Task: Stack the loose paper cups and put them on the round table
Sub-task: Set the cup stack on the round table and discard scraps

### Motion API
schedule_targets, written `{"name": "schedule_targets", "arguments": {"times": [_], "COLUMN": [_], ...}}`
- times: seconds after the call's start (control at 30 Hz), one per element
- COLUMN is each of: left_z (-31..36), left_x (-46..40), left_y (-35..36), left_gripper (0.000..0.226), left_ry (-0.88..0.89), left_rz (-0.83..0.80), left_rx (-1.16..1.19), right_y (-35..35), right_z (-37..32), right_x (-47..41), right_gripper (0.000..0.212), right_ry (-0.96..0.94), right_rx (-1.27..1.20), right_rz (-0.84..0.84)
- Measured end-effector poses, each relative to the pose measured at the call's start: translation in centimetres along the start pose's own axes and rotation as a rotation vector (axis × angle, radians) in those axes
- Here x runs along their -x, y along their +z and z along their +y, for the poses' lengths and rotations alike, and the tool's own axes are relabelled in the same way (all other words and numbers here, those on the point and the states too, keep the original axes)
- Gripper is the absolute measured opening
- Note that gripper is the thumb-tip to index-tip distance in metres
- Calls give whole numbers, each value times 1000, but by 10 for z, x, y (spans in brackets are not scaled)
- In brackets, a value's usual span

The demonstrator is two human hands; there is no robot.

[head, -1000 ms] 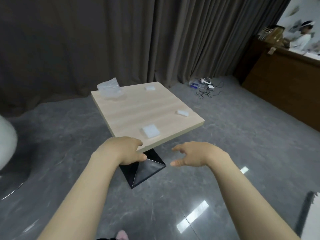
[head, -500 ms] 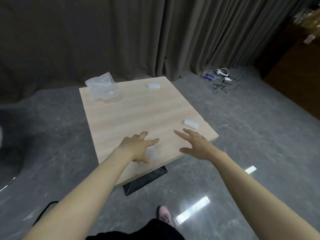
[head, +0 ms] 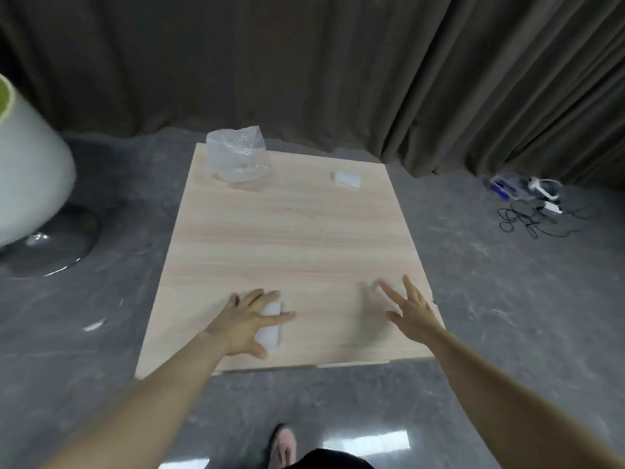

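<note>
Left hand (head: 248, 321) spreading fingers over near cup (head: 269, 328), not clamping | right hand (head: 411, 308) open, empty | far cup (head: 345, 179) lying at table (head: 287, 238) back | risk: cup crushing under pressing fingers

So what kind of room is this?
Probably a studio or office corner, not a home. Heavy grey curtains cover the wall, the grey floor is polished, and a tangle of cables and gadgets lies beside a square wooden table.
</note>
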State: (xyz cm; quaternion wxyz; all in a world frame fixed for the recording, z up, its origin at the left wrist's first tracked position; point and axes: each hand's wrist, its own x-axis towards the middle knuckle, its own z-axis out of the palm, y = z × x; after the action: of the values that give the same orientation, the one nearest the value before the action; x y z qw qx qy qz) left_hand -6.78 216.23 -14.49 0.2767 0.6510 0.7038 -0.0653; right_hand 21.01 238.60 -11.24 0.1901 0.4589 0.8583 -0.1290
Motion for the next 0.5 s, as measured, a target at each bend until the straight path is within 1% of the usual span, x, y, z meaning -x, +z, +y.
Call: {"name": "schedule_targets", "arguments": {"times": [0.1, 0.17, 0.3, 0.37, 0.43, 0.5], "left_z": [0, 1, 8, 11, 13, 15], "left_x": [0, 1, -1, -2, -1, 5], "left_y": [8, 11, 7, 1, -5, -14], "left_gripper": [81, 76, 64, 58, 55, 52], "left_ry": [-5, -31, -121, -165, -217, -286], "left_rz": [69, 106, 173, 228, 315, 434], "left_rx": [20, 46, 108, 160, 188, 233], "right_y": [7, 13, 11, 4, -7, -23], "right_z": [6, 9, 14, 9, -1, -17], "right_x": [-13, -14, -14, -14, -14, -16], "right_gripper": [64, 66, 72, 74, 75, 72], "right_ry": [-44, -68, -129, -168, -222, -314], "right_rx": [-29, -59, -2, -24, -70, -111], "right_rz": [-33, -15, 93, 127, 182, 245]}}
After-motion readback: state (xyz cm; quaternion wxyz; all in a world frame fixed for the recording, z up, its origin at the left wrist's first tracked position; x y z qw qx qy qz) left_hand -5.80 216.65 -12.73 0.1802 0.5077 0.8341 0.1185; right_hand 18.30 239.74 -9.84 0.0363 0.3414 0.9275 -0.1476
